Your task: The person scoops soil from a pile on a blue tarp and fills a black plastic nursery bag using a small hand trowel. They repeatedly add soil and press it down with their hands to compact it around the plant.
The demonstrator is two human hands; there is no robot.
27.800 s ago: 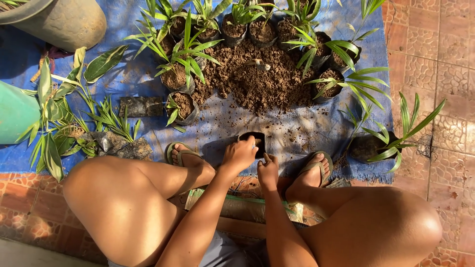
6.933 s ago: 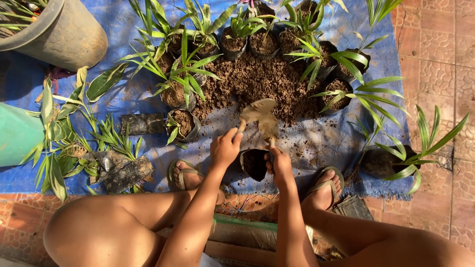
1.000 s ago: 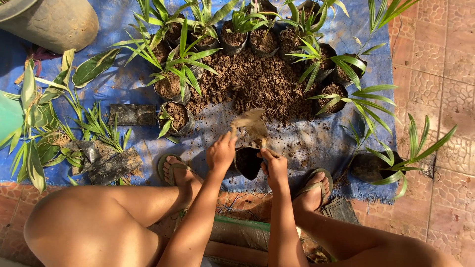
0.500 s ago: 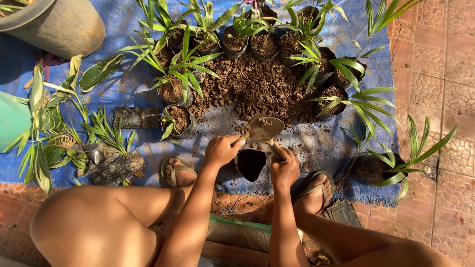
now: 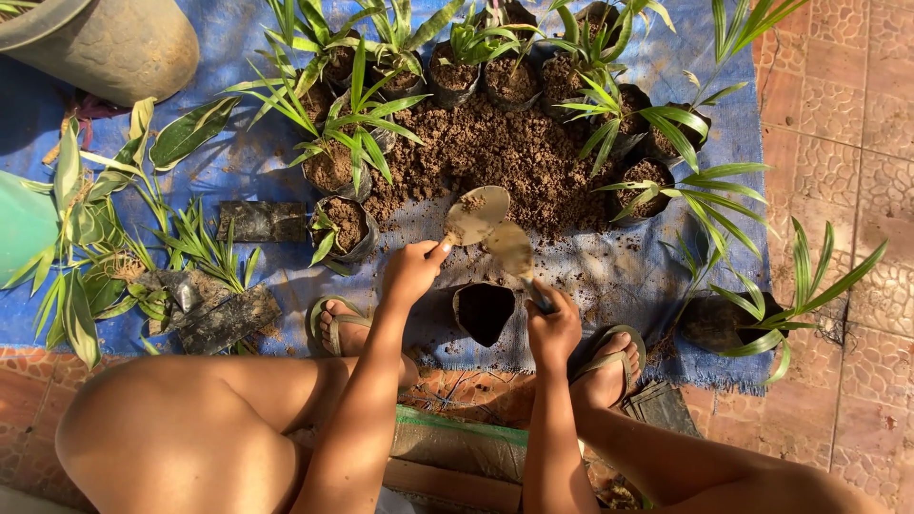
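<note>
Head view, looking straight down: two hands work at the lower middle of the frame. Each holds one trowel, so two trowels in all. The left hand (image 5: pixel 411 274) is closed around the handle of the first trowel (image 5: pixel 476 213), whose rounded metal blade carries a little soil. The right hand (image 5: pixel 554 328) is clamped on the handle of the second trowel (image 5: pixel 509 249), its blade dusty and just beside the first. Between the hands stands one empty black plastic bag pot (image 5: pixel 484 312), its mouth open and dark.

Above them, in the middle of the frame, lies one loose heap of crumbly brown soil (image 5: pixel 495 152). Around it stand about ten filled bag pots, each with a young palm-like seedling (image 5: pixel 354 143) of long narrow green leaves. One more seedling (image 5: pixel 752 314) sits at the right edge of the cloth. At the left lie loose uprooted plants (image 5: pixel 105 257) and a flattened black bag (image 5: pixel 262 221).

Everything rests on one blue woven tarp (image 5: pixel 238 176), wrinkled and dusted with soil, spread over reddish paving tiles (image 5: pixel 838 143) with a pebbled pattern. One large round grey pot (image 5: pixel 114 48) sits in the upper left corner. Two feet in sandals rest on the tarp's near edge.
</note>
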